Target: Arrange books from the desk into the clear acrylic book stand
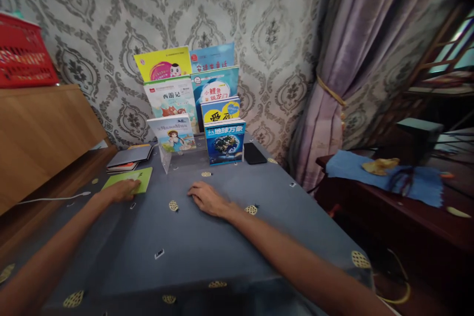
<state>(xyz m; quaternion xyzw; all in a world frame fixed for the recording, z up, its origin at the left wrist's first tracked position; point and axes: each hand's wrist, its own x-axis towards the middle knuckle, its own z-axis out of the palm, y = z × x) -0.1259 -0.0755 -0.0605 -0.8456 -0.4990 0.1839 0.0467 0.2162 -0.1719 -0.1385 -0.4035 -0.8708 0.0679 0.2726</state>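
My left hand is at the near edge of a thin green book on the left of the table. Its fingers are curled over the cover and closed on the edge; the thumb is mostly hidden. My right hand rests palm down on the grey-blue tablecloth, fingers loosely bent, with nothing in it. Beyond both hands, several children's books stand in tiers on a clear stand. In front are a white-covered book and a blue book with a globe.
A small stack of books lies behind the green book. Right of the stand is a black phone-like slab. A white cable crosses the left side near a wooden cabinet. A dark side table with a blue cloth stands at right.
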